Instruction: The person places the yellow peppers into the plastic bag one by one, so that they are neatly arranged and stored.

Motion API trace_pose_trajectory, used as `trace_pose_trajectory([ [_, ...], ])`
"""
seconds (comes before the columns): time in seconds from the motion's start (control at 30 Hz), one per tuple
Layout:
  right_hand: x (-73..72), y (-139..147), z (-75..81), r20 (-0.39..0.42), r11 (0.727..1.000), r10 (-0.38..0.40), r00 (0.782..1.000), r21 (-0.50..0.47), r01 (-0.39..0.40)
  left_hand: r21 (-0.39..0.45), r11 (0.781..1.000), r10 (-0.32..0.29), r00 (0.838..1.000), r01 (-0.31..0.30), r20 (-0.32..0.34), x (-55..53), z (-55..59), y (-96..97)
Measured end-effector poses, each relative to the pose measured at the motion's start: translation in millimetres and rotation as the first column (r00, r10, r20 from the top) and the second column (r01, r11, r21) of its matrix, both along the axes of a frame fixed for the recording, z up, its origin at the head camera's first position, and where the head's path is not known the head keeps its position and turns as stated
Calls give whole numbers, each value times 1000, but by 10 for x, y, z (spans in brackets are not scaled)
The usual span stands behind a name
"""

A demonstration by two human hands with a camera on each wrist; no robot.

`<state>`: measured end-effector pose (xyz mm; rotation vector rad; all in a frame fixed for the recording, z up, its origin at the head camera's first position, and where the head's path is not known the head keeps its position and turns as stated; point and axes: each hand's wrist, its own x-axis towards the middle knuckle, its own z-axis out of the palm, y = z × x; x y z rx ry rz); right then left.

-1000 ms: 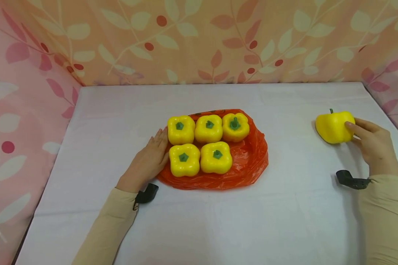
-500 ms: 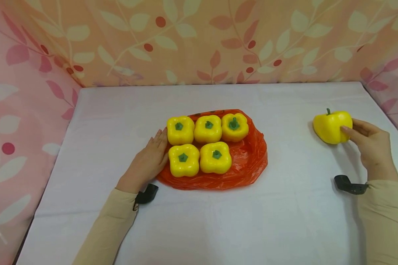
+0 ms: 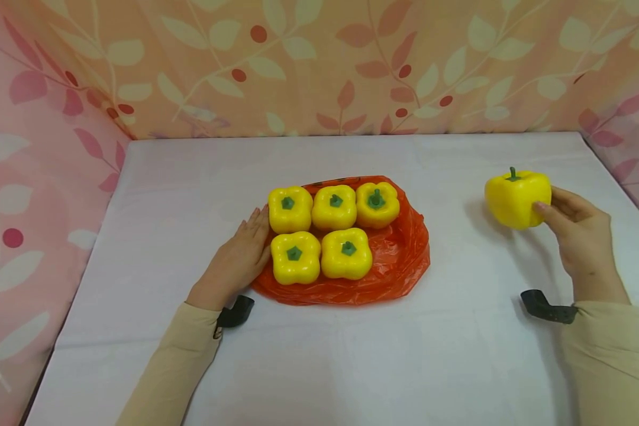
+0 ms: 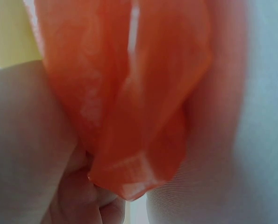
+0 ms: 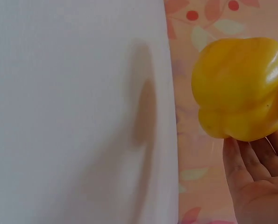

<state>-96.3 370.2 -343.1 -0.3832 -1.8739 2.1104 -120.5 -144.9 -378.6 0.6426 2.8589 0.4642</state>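
On the right, my right hand (image 3: 586, 239) holds a yellow bell pepper (image 3: 518, 198) between thumb and fingers, its green stem pointing up. A shadow on the cloth shows the pepper is lifted. In the right wrist view the fingers lie against the underside of that pepper (image 5: 239, 88). My left hand (image 3: 238, 251) rests with straight fingers at the left edge of a red plastic bag (image 3: 394, 260). On the bag sit several yellow bell peppers (image 3: 334, 207) in two rows, three behind and two in front. The left wrist view shows bag folds (image 4: 124, 93) close up.
A white cloth (image 3: 351, 361) covers the table. Pink and peach leaf-patterned fabric (image 3: 319, 65) stands along the back and both sides. Black camera mounts (image 3: 547, 306) stick out from both wrists. Bare red bag shows to the right of the front row.
My right hand has lifted the held pepper off the cloth and carried it a little to the left. The left hand, the bag and the peppers on it stay put.
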Motion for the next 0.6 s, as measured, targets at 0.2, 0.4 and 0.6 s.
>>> trace_pose_trajectory([
  [0.2, 7, -201, 16, -122, 995, 98, 988, -8, -100, -2, 1000, -16, 1000, 16, -24, -3, -7, 0],
  [0.4, 37, -350, 61, -142, 990, 139, 980, 10, -139, -2, 1000, -13, 1000, 13, -20, -8, -14, 1],
  [0.6, 74, -473, 108, -151, 983, 183, 972, 36, -179, 4, 1000, -11, 1000, 11, -22, -11, -24, 2],
])
